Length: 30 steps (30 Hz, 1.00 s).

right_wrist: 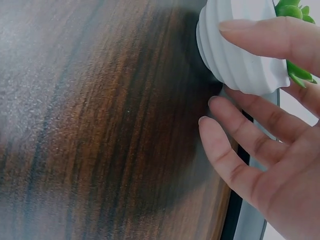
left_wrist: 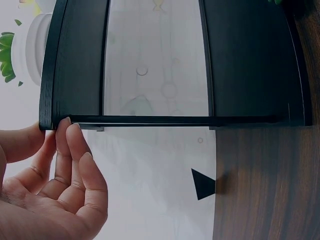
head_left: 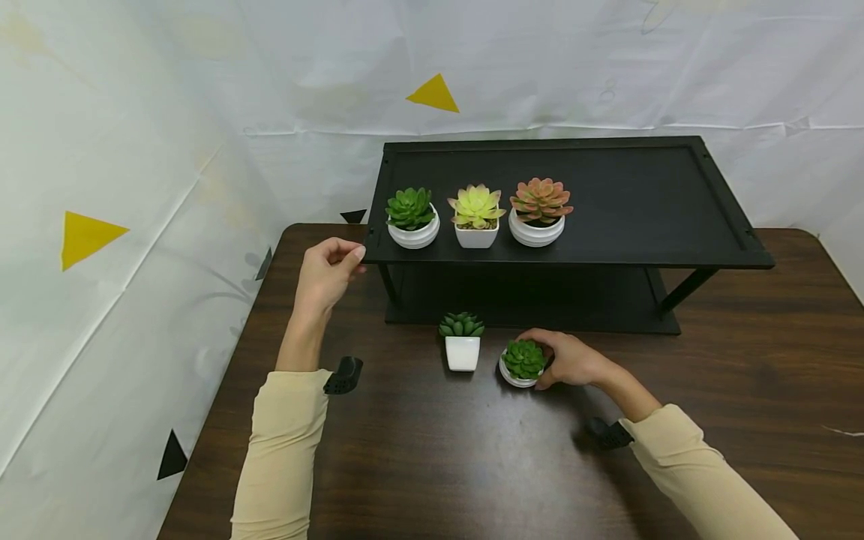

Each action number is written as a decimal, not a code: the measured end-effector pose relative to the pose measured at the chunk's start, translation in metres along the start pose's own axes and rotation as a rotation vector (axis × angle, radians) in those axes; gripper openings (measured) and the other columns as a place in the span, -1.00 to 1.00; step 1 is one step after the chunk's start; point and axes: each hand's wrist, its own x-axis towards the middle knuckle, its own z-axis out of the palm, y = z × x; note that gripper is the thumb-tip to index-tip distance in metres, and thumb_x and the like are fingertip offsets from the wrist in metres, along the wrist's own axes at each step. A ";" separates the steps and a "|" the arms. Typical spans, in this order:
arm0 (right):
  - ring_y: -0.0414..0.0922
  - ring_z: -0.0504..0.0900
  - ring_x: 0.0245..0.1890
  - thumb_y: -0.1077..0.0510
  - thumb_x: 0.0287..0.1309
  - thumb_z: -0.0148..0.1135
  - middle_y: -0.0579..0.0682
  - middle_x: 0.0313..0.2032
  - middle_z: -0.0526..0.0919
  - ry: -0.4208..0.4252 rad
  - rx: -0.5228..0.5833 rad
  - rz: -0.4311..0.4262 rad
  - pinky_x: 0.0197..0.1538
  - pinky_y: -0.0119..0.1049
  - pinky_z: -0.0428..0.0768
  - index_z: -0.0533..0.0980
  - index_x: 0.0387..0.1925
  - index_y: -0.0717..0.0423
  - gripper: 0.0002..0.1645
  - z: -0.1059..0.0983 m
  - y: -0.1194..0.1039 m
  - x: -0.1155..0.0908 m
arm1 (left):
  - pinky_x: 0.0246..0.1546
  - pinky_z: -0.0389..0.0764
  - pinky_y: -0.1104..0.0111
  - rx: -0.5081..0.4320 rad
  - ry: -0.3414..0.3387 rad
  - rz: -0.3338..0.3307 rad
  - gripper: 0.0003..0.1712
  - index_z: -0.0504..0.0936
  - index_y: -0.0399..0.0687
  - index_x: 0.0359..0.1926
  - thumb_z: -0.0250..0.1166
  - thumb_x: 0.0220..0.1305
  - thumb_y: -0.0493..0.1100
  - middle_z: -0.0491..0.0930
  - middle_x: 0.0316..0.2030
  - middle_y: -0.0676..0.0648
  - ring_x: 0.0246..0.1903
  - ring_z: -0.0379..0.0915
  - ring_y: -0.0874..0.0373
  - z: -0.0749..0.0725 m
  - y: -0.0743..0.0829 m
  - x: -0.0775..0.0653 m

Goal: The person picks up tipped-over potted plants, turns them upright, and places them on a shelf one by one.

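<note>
Head view bright, fairly sharp; glare on table (head_left: pixel 466 427) left of and below right hand (head_left: pixel 568 358), soft shadow beside it. Wrist views dimmer, greyish. Left: shelf (left_wrist: pixel 250 70) edges bow, above left hand (left_wrist: pixel 67 190). Right: hazy sheen well left of hand.

On the brown table (head_left: pixel 418 465) stands a black shelf (head_left: pixel 641 195), and the person's left hand (head_left: pixel 325 274) pinches its left front corner, while the right hand (head_left: pixel 572 361) grips a small green plant (head_left: pixel 524 360) in a round white pot, which is in front of the shelf. Near this plant, to its left, there is another green plant (head_left: pixel 462 325) in a square white pot (head_left: pixel 462 354). Three more plants stand in one row on the shelf's top: a green one (head_left: pixel 410 210) at the left, a yellow one (head_left: pixel 476 206) in the middle and a reddish one (head_left: pixel 541 200) at the right.
</note>
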 end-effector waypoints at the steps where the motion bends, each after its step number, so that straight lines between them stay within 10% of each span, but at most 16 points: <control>1: -0.01 0.48 -0.21 0.38 -0.32 0.44 0.16 -0.13 0.48 0.007 -0.007 0.003 -0.24 -0.19 0.49 0.32 0.13 0.28 -0.16 0.000 0.000 0.000 | -0.41 0.44 0.47 0.002 0.000 -0.001 -0.79 0.53 -0.37 -0.15 0.13 0.28 -0.27 0.50 -0.34 -0.11 -0.49 0.48 0.26 0.000 0.000 0.000; 30: -0.08 0.48 -0.45 0.30 -0.35 0.48 0.02 -0.42 0.53 0.133 0.018 0.079 -0.40 -0.23 0.44 0.37 0.06 0.24 -0.21 -0.005 -0.016 -0.020 | -0.35 0.47 0.37 -0.003 -0.006 0.001 -0.79 0.53 -0.37 -0.16 0.13 0.28 -0.28 0.49 -0.34 -0.11 -0.50 0.47 0.28 0.000 0.000 0.001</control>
